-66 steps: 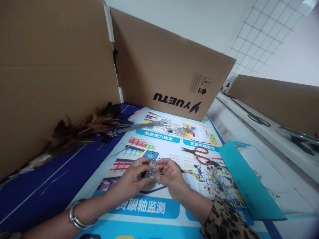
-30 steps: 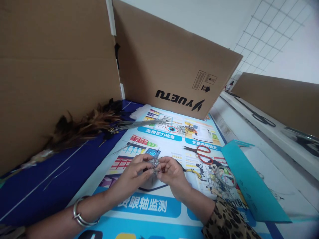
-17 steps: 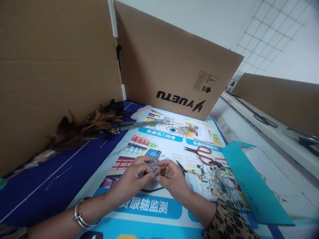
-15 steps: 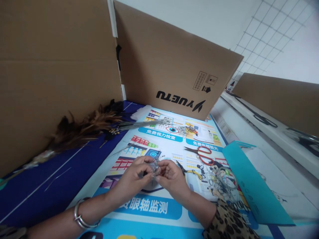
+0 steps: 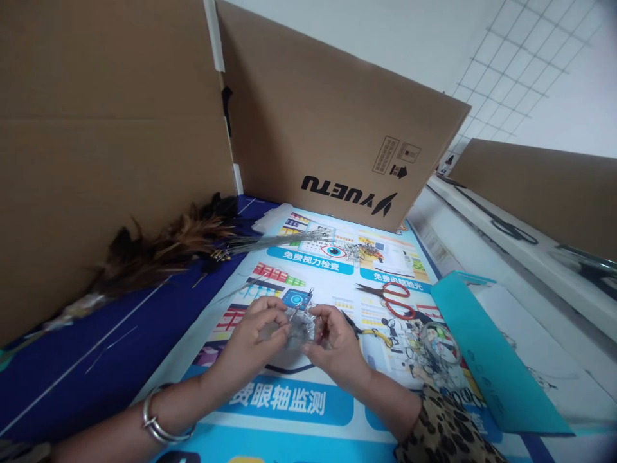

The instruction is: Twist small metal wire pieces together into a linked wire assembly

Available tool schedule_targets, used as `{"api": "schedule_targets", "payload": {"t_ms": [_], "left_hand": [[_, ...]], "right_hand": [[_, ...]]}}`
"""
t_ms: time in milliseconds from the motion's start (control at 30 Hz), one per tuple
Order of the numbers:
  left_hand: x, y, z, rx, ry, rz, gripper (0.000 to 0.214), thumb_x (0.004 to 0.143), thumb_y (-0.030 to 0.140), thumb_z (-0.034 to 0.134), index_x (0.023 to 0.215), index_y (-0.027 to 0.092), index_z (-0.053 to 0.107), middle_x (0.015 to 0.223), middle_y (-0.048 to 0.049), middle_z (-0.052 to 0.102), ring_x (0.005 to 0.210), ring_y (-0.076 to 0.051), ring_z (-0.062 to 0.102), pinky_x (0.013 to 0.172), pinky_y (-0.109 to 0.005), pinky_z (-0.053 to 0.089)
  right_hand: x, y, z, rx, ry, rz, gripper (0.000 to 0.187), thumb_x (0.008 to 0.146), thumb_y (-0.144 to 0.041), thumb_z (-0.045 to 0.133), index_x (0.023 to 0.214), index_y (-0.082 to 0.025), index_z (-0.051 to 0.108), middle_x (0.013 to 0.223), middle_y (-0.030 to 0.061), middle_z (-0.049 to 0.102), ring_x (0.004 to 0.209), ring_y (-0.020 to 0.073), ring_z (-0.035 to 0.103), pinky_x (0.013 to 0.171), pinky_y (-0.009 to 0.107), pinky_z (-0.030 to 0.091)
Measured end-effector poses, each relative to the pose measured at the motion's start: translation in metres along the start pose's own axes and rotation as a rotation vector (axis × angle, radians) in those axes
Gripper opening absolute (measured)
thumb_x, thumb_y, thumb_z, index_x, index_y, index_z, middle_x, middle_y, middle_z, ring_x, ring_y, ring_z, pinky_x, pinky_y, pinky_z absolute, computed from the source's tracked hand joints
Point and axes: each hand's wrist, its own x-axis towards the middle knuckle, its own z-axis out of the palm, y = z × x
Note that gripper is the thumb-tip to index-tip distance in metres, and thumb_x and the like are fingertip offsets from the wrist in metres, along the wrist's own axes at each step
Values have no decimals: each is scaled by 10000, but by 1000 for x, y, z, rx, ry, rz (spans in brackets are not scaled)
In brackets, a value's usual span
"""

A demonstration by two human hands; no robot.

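Note:
Between my two hands is a small, silvery, see-through piece of bent wire, blurred, with a dark tip standing up at its far side. My left hand pinches its left side between thumb and fingers. On the opposite side my right hand grips it with curled fingers. Just beyond my right fingers lie yellow-handled pliers, their jaws partly hidden by that hand. Red-handled scissors rest farther back on the printed sheet.
To the right sits a pile of small wire pieces and rings beside a teal folder. Long wires lie at the back. Brown feathers line the left. Cardboard panels stand behind and on the left.
My hands have moved slightly apart, so more of the silvery wire piece shows between them. The tools and the pile have stayed in place.

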Motion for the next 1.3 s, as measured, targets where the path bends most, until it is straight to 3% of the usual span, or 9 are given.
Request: {"api": "schedule_targets", "payload": {"t_ms": [200,333,667,833,1133,1300], "left_hand": [[-1,-4,1,-167,-95,-69,100,800,209,471,717,176,516,733,0,512,709,-151,498,655,-253,404],[-2,-6,3,-256,-104,-173,91,800,242,487,749,171,513,693,14,500,661,-136,484,606,-227,394],[1,-5,6,-369,-98,-203,73,787,216,526,759,178,470,670,37,473,631,-112,475,585,-217,390],[2,-3,8,-422,-94,-257,145,793,253,539,911,173,510,737,8,557,691,-134,540,638,-245,429],[-3,-14,10,-372,-60,-242,224,779,282,555,972,168,570,794,-27,615,742,-161,574,692,-267,454],[-7,-8,10,-250,-50,-202,211,768,274,553,959,187,583,817,-30,614,776,-178,570,699,-274,453]], "right_hand": [[-2,-1,1,-168,84,14,454,658,-91,580,1075,-252,503,762,-28,433,679,122,437,636,249,401],[-3,0,1,-146,107,20,393,682,-118,576,1047,-252,524,769,-18,463,684,132,451,641,259,406],[-3,-5,1,-78,105,12,311,695,-100,554,975,-233,526,799,-11,484,712,136,479,683,273,415],[-1,0,0,1,89,2,321,689,-86,553,974,-230,522,781,-19,480,704,126,475,667,260,406],[2,5,-1,77,78,46,335,660,-89,604,945,-221,487,757,-29,479,694,114,475,633,240,400],[3,9,-1,70,114,50,339,635,-84,625,890,-218,446,724,-45,469,655,103,469,589,224,390]]}}
